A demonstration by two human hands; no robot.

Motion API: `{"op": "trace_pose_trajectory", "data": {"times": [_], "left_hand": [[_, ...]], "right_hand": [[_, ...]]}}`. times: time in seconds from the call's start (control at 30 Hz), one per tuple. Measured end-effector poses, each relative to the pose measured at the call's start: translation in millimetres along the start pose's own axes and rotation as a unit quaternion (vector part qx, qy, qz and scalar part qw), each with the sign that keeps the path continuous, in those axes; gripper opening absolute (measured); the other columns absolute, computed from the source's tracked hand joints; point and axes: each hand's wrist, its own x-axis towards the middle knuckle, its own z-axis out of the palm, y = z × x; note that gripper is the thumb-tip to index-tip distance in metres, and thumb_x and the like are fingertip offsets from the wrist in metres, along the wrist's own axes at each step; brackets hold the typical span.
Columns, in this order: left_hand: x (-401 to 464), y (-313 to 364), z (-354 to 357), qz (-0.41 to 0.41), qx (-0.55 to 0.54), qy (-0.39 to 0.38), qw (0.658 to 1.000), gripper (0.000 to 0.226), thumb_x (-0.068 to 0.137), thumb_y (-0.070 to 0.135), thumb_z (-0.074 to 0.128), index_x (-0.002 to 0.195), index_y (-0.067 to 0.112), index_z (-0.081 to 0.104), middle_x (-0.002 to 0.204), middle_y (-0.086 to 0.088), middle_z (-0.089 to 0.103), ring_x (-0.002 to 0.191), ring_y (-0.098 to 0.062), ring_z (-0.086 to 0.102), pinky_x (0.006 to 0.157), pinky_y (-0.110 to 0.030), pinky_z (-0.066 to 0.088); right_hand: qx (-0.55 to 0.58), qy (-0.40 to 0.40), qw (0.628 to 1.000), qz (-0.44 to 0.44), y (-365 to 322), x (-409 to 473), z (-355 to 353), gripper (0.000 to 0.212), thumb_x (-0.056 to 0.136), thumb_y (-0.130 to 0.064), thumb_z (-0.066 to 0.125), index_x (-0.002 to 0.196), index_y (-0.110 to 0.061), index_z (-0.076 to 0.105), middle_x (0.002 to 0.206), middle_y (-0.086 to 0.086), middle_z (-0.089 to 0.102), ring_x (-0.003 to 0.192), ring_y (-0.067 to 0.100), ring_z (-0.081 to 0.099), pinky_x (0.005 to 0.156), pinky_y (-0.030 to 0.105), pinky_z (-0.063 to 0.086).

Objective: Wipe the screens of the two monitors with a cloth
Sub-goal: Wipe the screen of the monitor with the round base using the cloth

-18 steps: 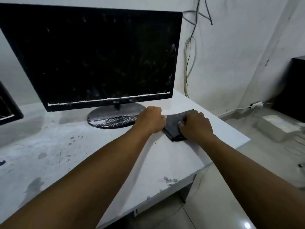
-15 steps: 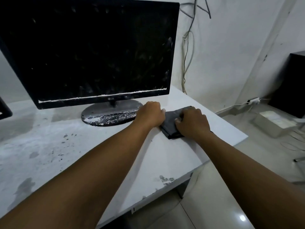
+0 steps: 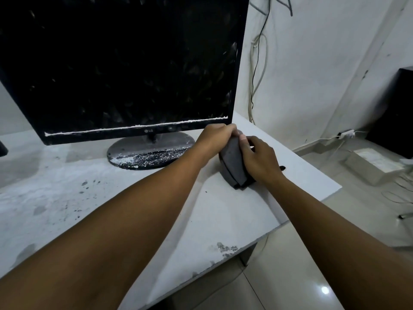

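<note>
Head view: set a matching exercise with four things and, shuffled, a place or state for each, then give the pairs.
Things:
1. cloth
2. monitor
3. monitor's round base
4. white box

Places or states:
A. on the floor by the wall
B. speckled with white flecks, on the table
C. folded, held between both hands
D. dark, smeared screen, upright on the table

Pairs: 1-C, 2-D, 3-B, 4-A

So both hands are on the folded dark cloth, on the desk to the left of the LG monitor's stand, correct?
Not quite. The head view shows the cloth to the right of the monitor's stand, near the desk's right edge. Both the left hand and right hand do hold it.
</note>
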Motion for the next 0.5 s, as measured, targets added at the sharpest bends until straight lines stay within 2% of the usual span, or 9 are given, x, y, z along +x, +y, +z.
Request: {"op": "trace_pose_trajectory", "data": {"times": [0.07, 0.17, 0.3, 0.4, 0.5], "left_hand": [[-6.8, 2.9, -3.4, -0.001, -0.056, -0.001, 0.998, 0.011, 0.070, 0.033, 0.066, 0.063, 0.024, 0.069, 0.070, 0.005, 0.069, 0.076, -0.015, 0.064, 0.073, -0.033, 0.050], [-14.5, 9.2, -8.4, 0.002, -0.117, -0.007, 0.993, 0.012, 0.064, 0.029, 0.065, 0.053, 0.024, 0.064, 0.066, 0.004, 0.061, 0.077, -0.017, 0.058, 0.072, -0.034, 0.046], [-23.8, 20.8, -18.9, 0.015, -0.152, -0.010, 0.988, 0.011, 0.062, 0.027, 0.065, 0.052, 0.024, 0.060, 0.063, 0.003, 0.059, 0.072, -0.016, 0.056, 0.068, -0.031, 0.045], [-28.7, 29.7, -24.6, 0.066, -0.079, 0.008, 0.995, 0.019, 0.069, 0.027, 0.065, 0.052, 0.024, 0.060, 0.060, 0.009, 0.058, 0.067, -0.010, 0.055, 0.066, -0.026, 0.043], [-32.9, 39.6, -28.8, 0.149, 0.011, 0.080, 0.986, 0.012, 0.079, 0.024, 0.068, 0.067, 0.024, 0.069, 0.071, 0.015, 0.068, 0.073, 0.000, 0.062, 0.066, -0.020, 0.045]], "right_hand": [[0.079, -0.003, 0.997, 0.004, -5.6, -5.3, -2.1, 0.046, 0.104, -0.059, 0.038, 0.118, -0.026, 0.066, 0.100, -0.021, 0.065, 0.094, -0.005, 0.059, 0.078, 0.019, 0.043], [0.154, -0.012, 0.988, 0.002, -12.0, -9.6, -5.9, 0.044, 0.100, -0.062, 0.046, 0.115, -0.027, 0.067, 0.104, -0.015, 0.070, 0.097, 0.000, 0.064, 0.084, 0.024, 0.050], [0.181, -0.029, 0.983, -0.010, -22.6, -14.3, -13.2, 0.041, 0.095, -0.063, 0.057, 0.093, -0.024, 0.071, 0.084, -0.010, 0.074, 0.077, 0.002, 0.069, 0.062, 0.013, 0.051], [0.208, -0.037, 0.977, -0.006, -30.1, -15.4, -15.9, 0.041, 0.096, -0.055, 0.061, 0.089, -0.017, 0.074, 0.080, -0.005, 0.076, 0.073, 0.007, 0.072, 0.059, 0.014, 0.053], [0.217, -0.026, 0.976, -0.007, -42.7, -12.2, -17.2, 0.037, 0.099, -0.049, 0.061, 0.085, -0.016, 0.073, 0.076, -0.006, 0.075, 0.069, 0.006, 0.070, 0.057, 0.016, 0.053]]}}
